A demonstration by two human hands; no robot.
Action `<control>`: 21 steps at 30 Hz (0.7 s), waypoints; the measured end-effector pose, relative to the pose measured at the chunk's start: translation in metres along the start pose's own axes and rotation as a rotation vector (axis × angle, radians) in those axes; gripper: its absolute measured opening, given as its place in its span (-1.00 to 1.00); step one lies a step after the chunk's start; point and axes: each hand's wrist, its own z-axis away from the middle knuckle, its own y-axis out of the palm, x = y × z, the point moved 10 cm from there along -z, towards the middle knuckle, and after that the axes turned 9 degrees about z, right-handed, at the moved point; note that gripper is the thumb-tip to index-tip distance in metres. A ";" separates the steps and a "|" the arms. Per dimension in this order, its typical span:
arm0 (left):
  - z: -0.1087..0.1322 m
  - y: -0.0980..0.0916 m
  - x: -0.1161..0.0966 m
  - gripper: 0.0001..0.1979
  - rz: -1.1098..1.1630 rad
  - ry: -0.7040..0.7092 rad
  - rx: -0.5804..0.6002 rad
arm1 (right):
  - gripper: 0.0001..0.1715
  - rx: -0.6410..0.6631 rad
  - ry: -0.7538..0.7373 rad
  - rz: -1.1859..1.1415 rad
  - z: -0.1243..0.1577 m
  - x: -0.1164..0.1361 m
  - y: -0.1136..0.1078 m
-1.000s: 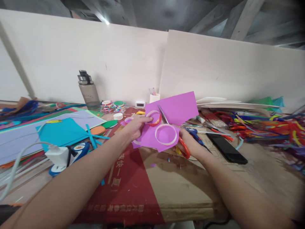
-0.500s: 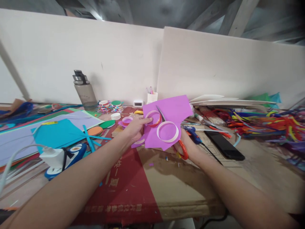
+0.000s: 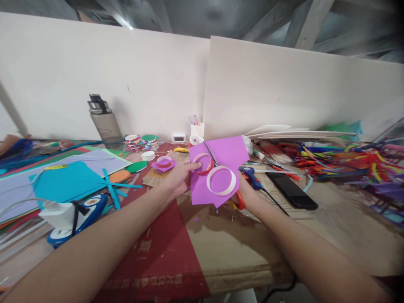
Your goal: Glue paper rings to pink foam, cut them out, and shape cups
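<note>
My left hand (image 3: pixel 182 179) grips a sheet of purple paper (image 3: pixel 232 149) by its left side, held above the table. Its thumb presses into a ring with a red outside (image 3: pixel 207 171) on that sheet. A second, pale ring (image 3: pixel 234 182) stands on the paper, nearer my right hand. My right hand (image 3: pixel 246 192) is closed around the orange handle of a pair of scissors (image 3: pixel 240 201), partly hidden by the sheet. The dark blades show on the paper between the two rings. Left of the sheet, another ring on a purple paper piece (image 3: pixel 164 163) lies on the table.
A blue glue gun (image 3: pixel 252 176) and a black phone (image 3: pixel 293 191) lie right of my right hand. Colourful strips (image 3: pixel 331 162) are heaped farther right. Turquoise paper (image 3: pixel 72 181), a white plug adapter (image 3: pixel 58 216) and a bottle (image 3: pixel 105 124) are on the left.
The curled purple strip at the sheet's lower left no longer shows there. The view has shifted slightly right. Both hands keep their grip on paper and scissors.
</note>
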 end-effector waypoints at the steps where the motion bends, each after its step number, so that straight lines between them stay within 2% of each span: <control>1: -0.001 -0.003 0.002 -0.81 0.005 -0.014 -0.018 | -0.46 -0.011 0.020 0.000 0.003 0.001 -0.001; 4: -0.005 -0.012 0.004 -0.76 0.024 -0.040 -0.074 | -0.61 -0.024 0.067 0.029 0.014 0.005 -0.005; 6: -0.008 -0.020 -0.005 -0.70 0.046 -0.013 -0.120 | -0.71 -0.023 0.095 0.065 0.019 0.006 -0.008; 8: -0.008 -0.028 -0.027 -0.66 0.083 0.080 -0.171 | -0.76 -0.013 0.119 0.089 0.021 0.006 -0.012; 11: -0.003 -0.039 -0.076 -0.68 0.173 0.289 -0.203 | -0.72 0.039 0.148 0.168 0.021 0.005 -0.014; 12: -0.002 -0.042 -0.089 -0.70 0.174 0.318 -0.207 | -0.72 0.065 0.136 0.224 0.021 0.007 -0.014; 14: 0.004 -0.058 -0.114 -0.77 0.183 0.421 -0.287 | -0.73 0.112 0.030 0.376 0.022 0.018 -0.011; 15: 0.004 -0.065 -0.120 -0.79 0.181 0.427 -0.305 | -0.74 0.133 -0.052 0.456 0.024 0.026 -0.007; 17: 0.002 -0.073 -0.127 -0.78 0.180 0.472 -0.288 | -0.73 0.198 -0.184 0.598 0.032 0.038 0.005; 18: -0.002 -0.076 -0.124 -0.77 0.180 0.454 -0.276 | -0.70 0.226 -0.208 0.650 0.036 0.040 0.011; 21: -0.010 -0.089 -0.100 -0.74 0.165 0.323 -0.328 | -0.71 0.357 -0.258 0.769 0.052 0.043 0.032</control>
